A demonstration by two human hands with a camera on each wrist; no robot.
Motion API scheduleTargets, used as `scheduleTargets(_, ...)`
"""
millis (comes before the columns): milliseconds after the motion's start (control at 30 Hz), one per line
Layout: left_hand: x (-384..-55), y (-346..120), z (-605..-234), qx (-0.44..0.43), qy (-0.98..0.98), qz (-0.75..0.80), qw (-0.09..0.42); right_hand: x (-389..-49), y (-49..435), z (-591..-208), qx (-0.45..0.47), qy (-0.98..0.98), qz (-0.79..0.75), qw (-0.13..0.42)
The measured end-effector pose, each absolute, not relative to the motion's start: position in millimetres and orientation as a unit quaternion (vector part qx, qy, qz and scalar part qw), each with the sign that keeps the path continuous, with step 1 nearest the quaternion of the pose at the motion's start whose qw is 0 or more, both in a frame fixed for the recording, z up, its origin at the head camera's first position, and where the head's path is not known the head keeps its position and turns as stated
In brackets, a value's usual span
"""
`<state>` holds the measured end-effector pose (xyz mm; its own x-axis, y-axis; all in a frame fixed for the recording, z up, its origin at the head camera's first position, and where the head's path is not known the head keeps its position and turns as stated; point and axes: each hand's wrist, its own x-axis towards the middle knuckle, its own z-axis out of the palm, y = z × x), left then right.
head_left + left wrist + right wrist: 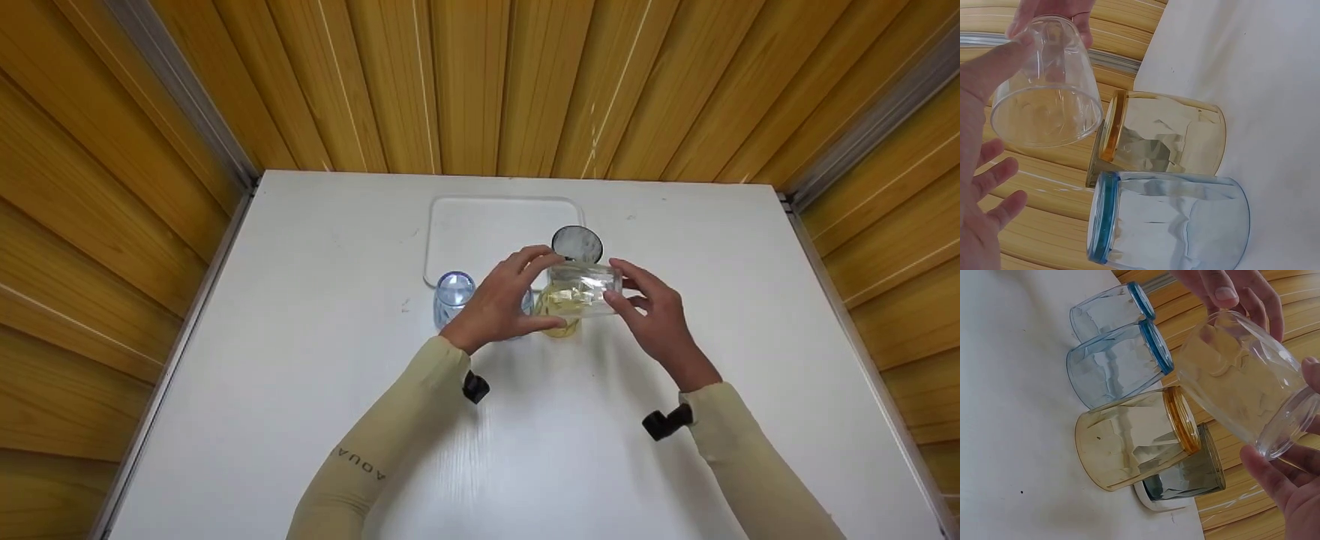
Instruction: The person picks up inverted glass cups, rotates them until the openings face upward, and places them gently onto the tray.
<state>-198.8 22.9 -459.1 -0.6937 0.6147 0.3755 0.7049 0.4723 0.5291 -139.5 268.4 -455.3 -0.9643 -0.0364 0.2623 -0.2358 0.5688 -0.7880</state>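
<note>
My right hand [660,311] pinches the thick base end of a clear glass tumbler [589,289], held sideways above the table with its mouth towards the left. Thumb and fingers of my left hand [510,300] spread wide around the mouth end. In the left wrist view the left thumb [1008,62] overlaps the glass wall and the other fingers are apart from it. A yellow tumbler [1129,441], mouth down, stands below the clear one. Beside it stand two blue tumblers [1114,365], also mouth down; in the head view my left hand partly covers one.
A white tray [495,232] with rounded corners lies at the back of the white table [337,337]. A smoky grey tumbler [577,244] stands mouth up at its right end. Yellow wooden panels [465,90] wall the table in at the back and sides.
</note>
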Motion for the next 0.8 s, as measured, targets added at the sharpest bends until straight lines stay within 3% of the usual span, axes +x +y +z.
scheduleTargets(500, -197.7, 22.4, -460.0, -0.375, -0.829, -0.414, 0.005, -137.6, 263.9, -455.6, 0.066, -0.864, 0.489, 0.100)
scheduleTargets(800, -196.5, 22.1, -461.7, -0.377, -0.816, -0.438, -0.006, -137.3, 260.5, -456.9, 0.066, -0.856, 0.503, 0.103)
